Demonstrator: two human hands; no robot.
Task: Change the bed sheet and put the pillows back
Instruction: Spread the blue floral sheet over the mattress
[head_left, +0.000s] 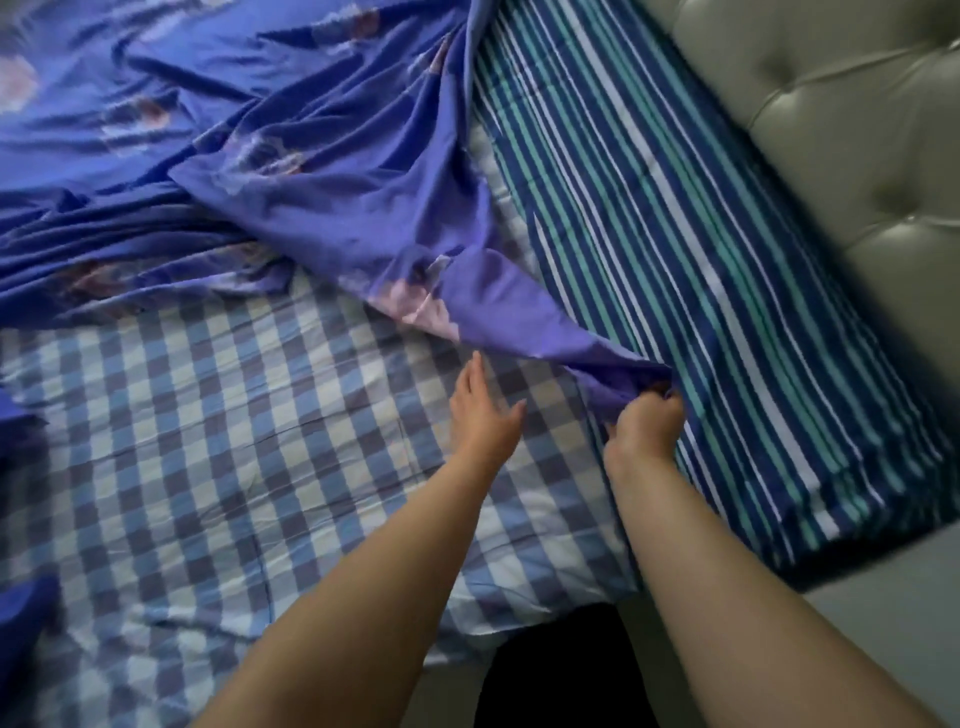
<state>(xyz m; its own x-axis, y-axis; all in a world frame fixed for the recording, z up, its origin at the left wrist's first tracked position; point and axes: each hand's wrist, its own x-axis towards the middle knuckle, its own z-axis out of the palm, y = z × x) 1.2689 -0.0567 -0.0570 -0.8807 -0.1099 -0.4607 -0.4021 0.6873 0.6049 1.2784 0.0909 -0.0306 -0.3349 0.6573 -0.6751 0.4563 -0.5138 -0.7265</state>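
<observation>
- Your left hand (485, 415) hovered over the checked sheet (218, 441), fingers straight and relaxed.
- Your right hand (647, 426) pinched a corner of the purple sheet (311, 171), beside the striped pillow (675, 234) against the headboard (857, 130).

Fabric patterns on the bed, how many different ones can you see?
3. The purple sheet lies bunched across the top, its corner gripped by the right hand. The checked sheet covers the near part. The striped cloth runs along the headboard.
</observation>
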